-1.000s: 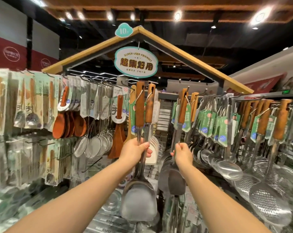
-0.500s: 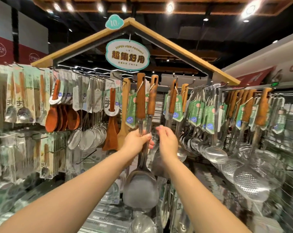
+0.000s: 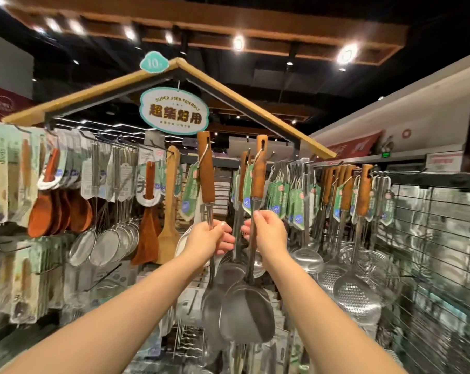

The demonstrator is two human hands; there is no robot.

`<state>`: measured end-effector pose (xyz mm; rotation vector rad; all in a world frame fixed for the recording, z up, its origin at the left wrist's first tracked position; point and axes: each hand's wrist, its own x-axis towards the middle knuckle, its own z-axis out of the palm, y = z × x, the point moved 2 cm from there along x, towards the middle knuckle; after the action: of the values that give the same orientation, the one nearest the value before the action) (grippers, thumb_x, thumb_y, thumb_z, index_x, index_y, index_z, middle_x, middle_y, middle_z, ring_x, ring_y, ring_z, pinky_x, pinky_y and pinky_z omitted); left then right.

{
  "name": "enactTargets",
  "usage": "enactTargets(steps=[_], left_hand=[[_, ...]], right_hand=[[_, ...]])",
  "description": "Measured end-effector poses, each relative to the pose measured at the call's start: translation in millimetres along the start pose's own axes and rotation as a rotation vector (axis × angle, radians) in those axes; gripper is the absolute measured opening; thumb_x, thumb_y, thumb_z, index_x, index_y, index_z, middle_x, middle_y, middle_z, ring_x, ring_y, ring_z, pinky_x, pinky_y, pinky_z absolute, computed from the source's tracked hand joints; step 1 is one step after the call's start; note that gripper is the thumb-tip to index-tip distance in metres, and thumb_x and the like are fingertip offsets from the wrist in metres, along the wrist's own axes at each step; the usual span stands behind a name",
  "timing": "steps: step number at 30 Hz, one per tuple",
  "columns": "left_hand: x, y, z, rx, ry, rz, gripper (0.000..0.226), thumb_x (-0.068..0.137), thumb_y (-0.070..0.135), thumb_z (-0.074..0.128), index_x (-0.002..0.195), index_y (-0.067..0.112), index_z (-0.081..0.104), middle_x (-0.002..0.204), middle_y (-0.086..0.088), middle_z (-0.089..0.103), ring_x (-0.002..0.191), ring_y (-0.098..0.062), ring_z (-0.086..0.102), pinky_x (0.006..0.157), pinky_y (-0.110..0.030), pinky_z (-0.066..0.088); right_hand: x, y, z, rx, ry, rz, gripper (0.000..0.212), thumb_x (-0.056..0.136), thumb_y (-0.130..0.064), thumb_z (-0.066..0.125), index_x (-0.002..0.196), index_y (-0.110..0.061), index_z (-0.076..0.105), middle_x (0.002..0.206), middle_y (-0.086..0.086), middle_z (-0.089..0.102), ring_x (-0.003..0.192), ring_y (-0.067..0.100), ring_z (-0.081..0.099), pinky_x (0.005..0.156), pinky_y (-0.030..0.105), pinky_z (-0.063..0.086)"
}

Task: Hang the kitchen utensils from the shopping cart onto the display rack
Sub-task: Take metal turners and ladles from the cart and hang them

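Observation:
I hold two steel spatulas with brown wooden handles upright in front of the display rack (image 3: 422,182). My left hand (image 3: 208,240) grips the metal shaft of the left spatula (image 3: 206,171), its blade hanging low behind the other. My right hand (image 3: 268,232) pinches the shaft of the right spatula (image 3: 258,174), whose wide blade (image 3: 248,311) hangs in front. Both handles carry white loops and green tags near their tops. The shopping cart is out of view.
Hooks hold wooden spoons (image 3: 61,209), mesh strainers (image 3: 104,245) and a pale wooden turner (image 3: 170,211) on the left. Ladles and skimmers (image 3: 355,292) with green tags hang on the right before a wire grid. A hanging sign (image 3: 174,110) sits under the roof-shaped frame.
My right hand has taken hold of one of the two spatulas that my left hand held together, and pulled it to the right. The view tilted up a little.

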<state>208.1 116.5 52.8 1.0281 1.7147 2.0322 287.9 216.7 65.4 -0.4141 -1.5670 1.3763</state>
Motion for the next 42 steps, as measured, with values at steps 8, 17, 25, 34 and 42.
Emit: enactTargets(steps=[8, 17, 25, 34, 42], left_hand=[[-2, -1, -7, 0.100, -0.053, 0.022, 0.032, 0.100, 0.016, 0.038, 0.076, 0.012, 0.057, 0.052, 0.003, 0.061, 0.039, -0.004, 0.055, 0.044, -0.017, 0.042], [5, -2, -13, 0.093, -0.077, 0.009, 0.032, 0.101, 0.017, 0.036, 0.078, 0.011, 0.056, 0.052, 0.002, 0.061, 0.038, -0.004, 0.055, 0.044, -0.017, 0.041], [13, -9, -18, 0.094, -0.080, 0.041, 0.032, 0.101, 0.017, 0.037, 0.083, 0.008, 0.061, 0.050, -0.001, 0.051, 0.035, -0.005, 0.044, 0.040, -0.016, 0.039], [18, -15, -34, 0.129, -0.084, 0.042, 0.034, 0.101, 0.019, 0.037, 0.079, 0.012, 0.062, 0.042, 0.006, 0.052, 0.033, -0.003, 0.042, 0.040, -0.015, 0.037], [15, -15, -47, 0.119, -0.086, 0.036, 0.035, 0.101, 0.019, 0.036, 0.078, 0.012, 0.062, 0.043, 0.005, 0.052, 0.034, -0.004, 0.043, 0.041, -0.017, 0.037]], right_hand=[[5, 11, 9, -0.047, 0.005, 0.050, 0.018, 0.100, -0.017, 0.042, 0.096, -0.005, 0.056, 0.076, 0.004, 0.059, 0.065, 0.011, 0.059, 0.062, 0.025, 0.052], [11, 16, 16, -0.059, 0.004, -0.008, 0.014, 0.100, -0.015, 0.041, 0.094, -0.009, 0.053, 0.074, 0.003, 0.057, 0.062, 0.011, 0.056, 0.057, 0.022, 0.051], [26, 25, 19, -0.078, -0.004, 0.067, 0.017, 0.099, -0.016, 0.042, 0.097, -0.007, 0.056, 0.076, 0.004, 0.059, 0.062, 0.011, 0.058, 0.056, 0.022, 0.051], [62, 46, 31, -0.198, 0.012, 0.163, 0.019, 0.101, -0.021, 0.040, 0.098, -0.012, 0.056, 0.082, 0.003, 0.064, 0.069, 0.012, 0.060, 0.075, 0.031, 0.047], [57, 43, 32, -0.373, 0.219, 0.105, 0.026, 0.096, -0.030, 0.048, 0.114, -0.012, 0.052, 0.105, 0.001, 0.056, 0.092, 0.020, 0.052, 0.081, 0.032, 0.040]])
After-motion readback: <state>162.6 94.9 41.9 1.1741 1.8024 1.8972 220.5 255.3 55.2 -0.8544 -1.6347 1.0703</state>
